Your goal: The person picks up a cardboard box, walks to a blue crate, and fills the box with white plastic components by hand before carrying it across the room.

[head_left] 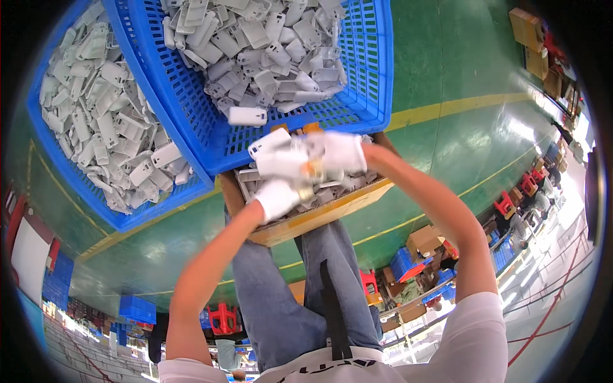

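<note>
My left hand (279, 199), in a white glove, is over the near side of a cardboard box (332, 214), its fingers closed at a white plastic part (281, 163) that is smeared by motion. My right hand (338, 152), also gloved in white, meets it from the right above the box. Motion smears its fingers, so I cannot make out what they grip. Another pale, slotted plastic part (269, 142) shows just beyond the hands. Beneath them the box contains several loose white and grey plastic pieces (324, 193), partly hidden by the gloves.
Beyond the box, a blue perforated crate (367, 60) holds a heap of white plastic housings (255, 57). A second blue crate (128, 220) at left is piled with similar parts. Green floor with yellow lines surrounds them. Cardboard boxes (424, 241) and red stools (223, 319) stand farther off.
</note>
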A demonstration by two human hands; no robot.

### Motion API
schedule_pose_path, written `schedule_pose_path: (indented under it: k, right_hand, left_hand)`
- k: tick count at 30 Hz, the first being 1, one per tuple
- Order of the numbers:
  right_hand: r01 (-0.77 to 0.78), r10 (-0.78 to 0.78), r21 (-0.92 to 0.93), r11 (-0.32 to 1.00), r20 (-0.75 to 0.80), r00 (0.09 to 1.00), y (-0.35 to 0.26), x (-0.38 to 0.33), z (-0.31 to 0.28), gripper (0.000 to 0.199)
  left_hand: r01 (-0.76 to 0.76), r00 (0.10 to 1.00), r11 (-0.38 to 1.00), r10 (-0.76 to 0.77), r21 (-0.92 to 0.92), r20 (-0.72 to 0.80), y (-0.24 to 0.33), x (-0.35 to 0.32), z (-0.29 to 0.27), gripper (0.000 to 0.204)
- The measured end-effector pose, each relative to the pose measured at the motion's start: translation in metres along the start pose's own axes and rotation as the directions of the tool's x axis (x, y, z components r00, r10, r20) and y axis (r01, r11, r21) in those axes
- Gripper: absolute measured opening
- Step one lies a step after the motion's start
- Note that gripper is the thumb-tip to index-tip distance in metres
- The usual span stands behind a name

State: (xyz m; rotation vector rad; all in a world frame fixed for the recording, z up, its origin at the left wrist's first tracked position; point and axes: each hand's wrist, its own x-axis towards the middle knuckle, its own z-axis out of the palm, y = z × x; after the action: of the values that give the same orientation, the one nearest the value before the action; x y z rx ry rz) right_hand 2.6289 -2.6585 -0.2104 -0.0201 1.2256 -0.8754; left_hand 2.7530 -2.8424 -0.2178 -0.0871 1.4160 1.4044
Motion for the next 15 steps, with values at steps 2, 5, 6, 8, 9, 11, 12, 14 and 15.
schedule_pose_path:
  k: [2,5,6,8,9,11,12,14,15]
  right_hand:
    - [-0.158,0.203,-0.389,0.907,0.078,0.976,-0.017,0.0,0.033,0.051]
    - [-0.119,0.205,-0.781,0.613,0.011,0.979,0.046,0.003,0.042,0.046]
    - [-0.145,0.224,-0.797,0.586,-0.013,0.975,0.042,-0.004,0.047,0.041]
    - [-0.087,0.173,-0.814,0.574,0.017,0.985,0.043,-0.012,0.043,0.04]
    - [0.056,-0.006,-0.849,0.526,0.063,0.998,0.059,-0.014,0.039,0.04]
    - [-0.12,0.274,-0.729,0.674,0.096,0.957,0.015,-0.014,0.032,0.045]
    - [-0.055,0.199,-0.672,0.738,0.139,0.97,0.013,-0.018,0.024,0.052]
    - [-0.017,0.265,-0.682,0.731,0.261,0.928,-0.001,-0.002,0.012,0.05]
    - [0.313,-0.122,-0.579,0.753,0.345,0.931,-0.02,0.007,-0.001,0.045]
  left_hand:
    - [0.319,0.919,0.913,-0.364,0.256,0.154,-0.023,-0.018,0.014,0.056]
    - [0.347,0.9,0.81,-0.43,0.473,0.076,0.024,-0.01,-0.008,0.056]
    - [0.366,0.921,0.758,-0.38,0.54,-0.089,0.039,-0.017,-0.017,0.056]
    - [0.477,0.879,0.608,-0.334,0.634,-0.341,0.056,-0.004,-0.048,0.043]
    - [0.496,0.84,0.663,-0.204,0.56,-0.502,0.06,0.006,-0.064,0.043]
    - [0.489,0.717,0.725,-0.017,0.485,-0.697,0.024,0.024,-0.108,0.036]
    - [0.56,0.659,0.708,-0.065,0.431,-0.749,0.013,0.042,-0.125,0.047]
    - [0.655,0.543,0.717,-0.229,0.238,-0.808,-0.045,0.066,-0.165,0.074]
    - [0.647,0.509,0.757,-0.348,0.084,-0.787,-0.084,0.068,-0.191,0.085]
